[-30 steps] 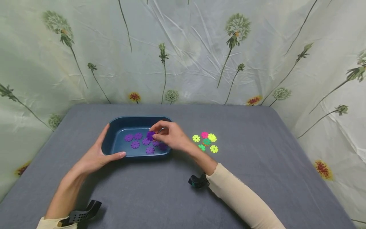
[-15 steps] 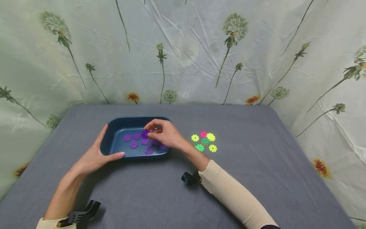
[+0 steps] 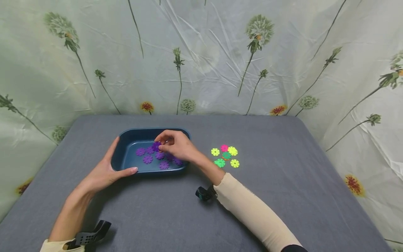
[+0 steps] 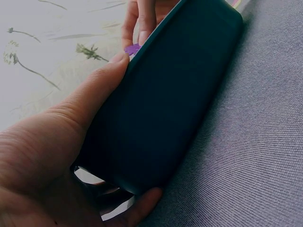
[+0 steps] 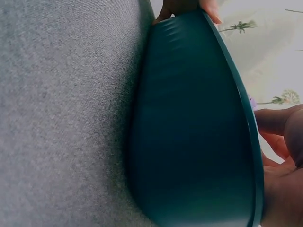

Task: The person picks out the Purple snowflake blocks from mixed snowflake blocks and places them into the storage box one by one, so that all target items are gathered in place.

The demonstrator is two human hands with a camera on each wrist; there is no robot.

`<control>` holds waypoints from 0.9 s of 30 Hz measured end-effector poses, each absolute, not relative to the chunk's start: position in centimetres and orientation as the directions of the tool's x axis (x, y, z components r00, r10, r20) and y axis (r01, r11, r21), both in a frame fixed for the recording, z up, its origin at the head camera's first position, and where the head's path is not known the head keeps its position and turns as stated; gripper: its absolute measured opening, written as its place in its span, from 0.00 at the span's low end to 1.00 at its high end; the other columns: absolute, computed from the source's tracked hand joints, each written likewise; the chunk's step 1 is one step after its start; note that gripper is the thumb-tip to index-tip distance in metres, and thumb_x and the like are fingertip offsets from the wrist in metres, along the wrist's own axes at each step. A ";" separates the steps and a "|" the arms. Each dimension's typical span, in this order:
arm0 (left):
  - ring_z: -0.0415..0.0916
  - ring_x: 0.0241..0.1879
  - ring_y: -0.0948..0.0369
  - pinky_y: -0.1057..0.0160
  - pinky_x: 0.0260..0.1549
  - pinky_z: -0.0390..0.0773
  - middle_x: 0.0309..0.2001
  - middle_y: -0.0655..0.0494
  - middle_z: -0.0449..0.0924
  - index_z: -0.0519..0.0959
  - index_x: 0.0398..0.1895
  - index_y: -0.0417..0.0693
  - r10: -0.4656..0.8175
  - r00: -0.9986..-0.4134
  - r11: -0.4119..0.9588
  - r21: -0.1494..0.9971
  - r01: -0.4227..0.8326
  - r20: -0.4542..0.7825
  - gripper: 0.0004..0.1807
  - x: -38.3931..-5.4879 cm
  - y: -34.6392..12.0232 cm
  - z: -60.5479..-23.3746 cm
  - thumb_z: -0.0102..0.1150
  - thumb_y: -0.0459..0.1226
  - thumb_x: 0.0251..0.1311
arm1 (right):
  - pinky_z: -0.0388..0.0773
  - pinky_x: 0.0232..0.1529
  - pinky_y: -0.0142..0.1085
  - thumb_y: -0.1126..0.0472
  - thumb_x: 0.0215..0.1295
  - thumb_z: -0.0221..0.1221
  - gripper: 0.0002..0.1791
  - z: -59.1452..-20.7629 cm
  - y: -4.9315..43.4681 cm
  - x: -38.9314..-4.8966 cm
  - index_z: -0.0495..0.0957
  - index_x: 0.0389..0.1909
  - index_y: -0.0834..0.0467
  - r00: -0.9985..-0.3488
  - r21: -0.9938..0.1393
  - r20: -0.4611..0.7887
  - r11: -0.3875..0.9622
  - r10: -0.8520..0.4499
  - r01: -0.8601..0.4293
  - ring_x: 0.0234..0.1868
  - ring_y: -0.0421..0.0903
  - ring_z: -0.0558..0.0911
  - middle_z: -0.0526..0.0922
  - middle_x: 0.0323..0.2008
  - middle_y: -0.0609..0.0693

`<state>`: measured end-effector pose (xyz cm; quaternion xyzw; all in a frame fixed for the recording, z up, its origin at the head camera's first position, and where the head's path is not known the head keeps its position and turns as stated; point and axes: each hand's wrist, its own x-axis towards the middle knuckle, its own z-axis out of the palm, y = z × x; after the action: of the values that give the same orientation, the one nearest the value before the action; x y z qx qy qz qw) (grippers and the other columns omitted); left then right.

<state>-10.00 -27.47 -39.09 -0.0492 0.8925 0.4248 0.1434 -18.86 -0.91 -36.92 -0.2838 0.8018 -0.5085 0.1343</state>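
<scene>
A dark blue rectangular tray [image 3: 130,163] stands on the cloth-covered table. My left hand [image 3: 102,172] grips its left end, thumb over the near rim and fingers along the side; the left wrist view shows the thumb on the tray's edge [image 4: 147,118]. Over the tray, my right hand [image 3: 181,146] pinches a purple snowflake disc [image 3: 155,146] between thumb and fingertips. Several more purple snowflake discs [image 3: 148,159] lie on the tray floor, some partly hidden by the right hand. From the right wrist, the tray's outer wall [image 5: 189,118] covers most of the work.
Right of the tray, a loose group of snowflake discs lies on the grey cloth [image 3: 270,196]: yellow ones [image 3: 234,163], green ones [image 3: 220,162], a pink one [image 3: 224,148] and a partly covered orange one. A flower-patterned curtain [image 3: 207,63] hangs behind the table.
My right hand has shifted left over the tray with the purple snowflake disc still pinched. My left hand keeps its grip on the tray, which stays in place.
</scene>
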 end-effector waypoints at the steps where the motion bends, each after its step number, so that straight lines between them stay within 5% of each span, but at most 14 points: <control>1: 0.34 0.78 0.22 0.16 0.65 0.49 0.83 0.31 0.21 0.17 0.81 0.71 0.036 -0.955 0.633 0.746 -0.207 -0.295 0.71 -10.0 -27.5 -39.1 0.71 0.57 0.60 | 0.77 0.38 0.25 0.66 0.71 0.65 0.11 -37.0 -1.0 -18.9 0.85 0.51 0.58 -0.801 -0.889 0.071 0.326 -0.595 -0.321 0.35 0.37 0.84 0.85 0.44 0.54; 10: 0.34 0.79 0.23 0.17 0.67 0.48 0.84 0.32 0.22 0.18 0.81 0.73 0.049 -0.955 0.624 0.756 -0.199 -0.292 0.70 -9.9 -27.5 -39.5 0.71 0.56 0.61 | 0.83 0.38 0.28 0.68 0.70 0.65 0.10 -37.5 -2.2 -19.3 0.86 0.50 0.59 -0.778 -0.908 0.029 0.308 -0.628 -0.283 0.38 0.46 0.90 0.85 0.42 0.55; 27: 0.39 0.77 0.22 0.16 0.64 0.52 0.83 0.30 0.24 0.18 0.82 0.73 0.076 -0.963 0.634 0.758 -0.153 -0.258 0.69 -9.9 -27.8 -39.2 0.70 0.55 0.62 | 0.76 0.37 0.24 0.66 0.69 0.67 0.10 -37.9 -4.5 -19.4 0.87 0.48 0.56 -0.773 -0.884 -0.028 0.378 -0.634 -0.277 0.36 0.38 0.81 0.86 0.39 0.49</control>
<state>-9.95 -27.83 -39.19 -0.0214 0.8939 0.4272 0.1342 -19.43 -4.55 -37.93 -0.2814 0.8090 -0.4817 0.1851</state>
